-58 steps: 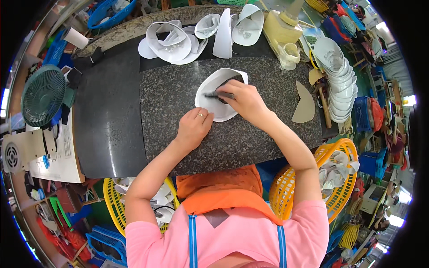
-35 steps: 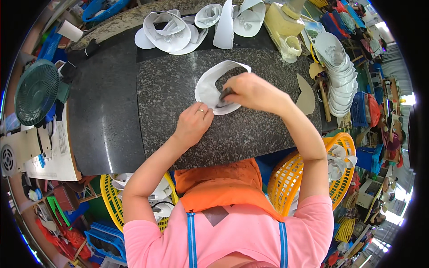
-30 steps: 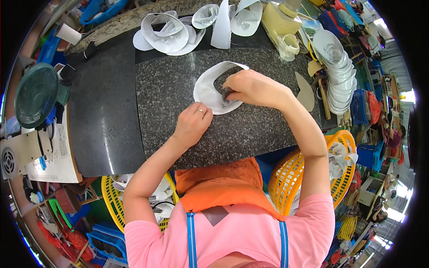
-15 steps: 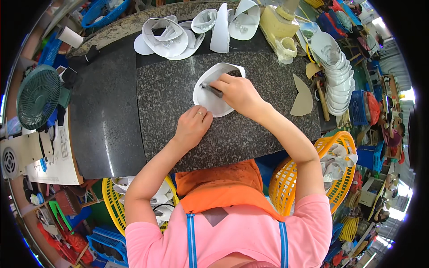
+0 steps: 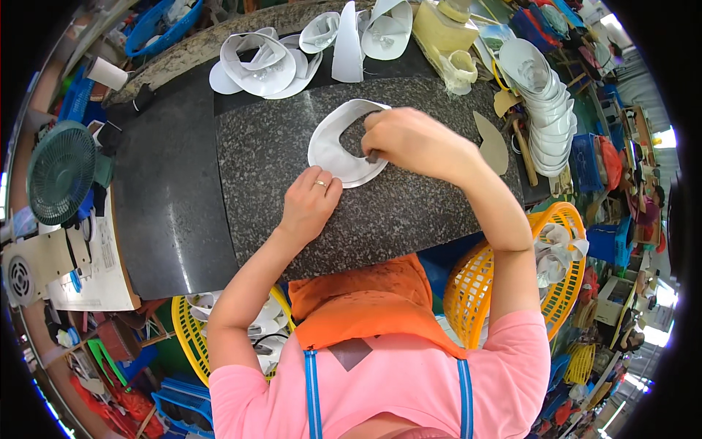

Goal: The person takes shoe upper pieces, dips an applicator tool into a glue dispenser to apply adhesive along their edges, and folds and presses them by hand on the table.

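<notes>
A white crescent-shaped piece with a raised rim lies on the speckled dark stone slab. My left hand, with a ring on one finger, has its fingers curled and its tips pressed at the piece's near left edge. Over the right part of the piece is my right hand, closed round a small dark tool. Only the tool's end shows below the fingers, by the inner curve of the piece; its exact kind is hidden.
Several curled white pieces stand at the slab's far side, beside a yellowish block. A nested white stack, a beige cut-out and a hammer-like wooden-handled tool lie right. Yellow baskets flank me; a green fan stands left.
My right hand has moved from the middle of the white piece toward its right side with the tool. The left hand stays at the near left edge. The whole view has shifted slightly.
</notes>
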{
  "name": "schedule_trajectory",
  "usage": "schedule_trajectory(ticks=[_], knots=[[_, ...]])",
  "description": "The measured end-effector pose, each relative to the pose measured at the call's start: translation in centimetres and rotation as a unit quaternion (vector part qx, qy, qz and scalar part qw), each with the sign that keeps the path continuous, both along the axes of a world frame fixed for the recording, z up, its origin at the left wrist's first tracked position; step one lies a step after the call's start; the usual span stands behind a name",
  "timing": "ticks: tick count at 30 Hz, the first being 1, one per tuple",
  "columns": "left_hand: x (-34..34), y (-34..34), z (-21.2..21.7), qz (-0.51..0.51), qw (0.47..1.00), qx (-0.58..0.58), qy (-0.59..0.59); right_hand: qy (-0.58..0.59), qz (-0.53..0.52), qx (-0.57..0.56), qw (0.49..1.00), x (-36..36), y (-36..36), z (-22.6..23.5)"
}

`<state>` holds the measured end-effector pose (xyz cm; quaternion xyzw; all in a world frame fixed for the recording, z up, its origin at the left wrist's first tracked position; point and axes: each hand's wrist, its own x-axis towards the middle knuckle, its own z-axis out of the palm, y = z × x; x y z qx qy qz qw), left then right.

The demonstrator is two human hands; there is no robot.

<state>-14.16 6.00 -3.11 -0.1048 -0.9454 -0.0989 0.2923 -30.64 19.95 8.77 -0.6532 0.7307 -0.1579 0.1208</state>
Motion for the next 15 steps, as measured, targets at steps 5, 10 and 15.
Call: schedule_trajectory(ticks=[5, 10, 15], knots=[[0.5, -0.7, -0.2, 0.051, 0.994, 0.075, 0.063, -0.016, -0.316, -0.187, 0.930, -5.4, 2.3, 3.1], [1.0, -0.3, 2.6, 0.106, 0.969, 0.218, 0.035, 0.169, -0.482, -0.184, 0.840, -18.6, 9.0, -4.4], [3.5, -1.6, 3.6, 0.133, 0.903, 0.408, 0.008, 0.230, -0.453, -0.265, 0.820, -16.5, 9.3, -6.5]])
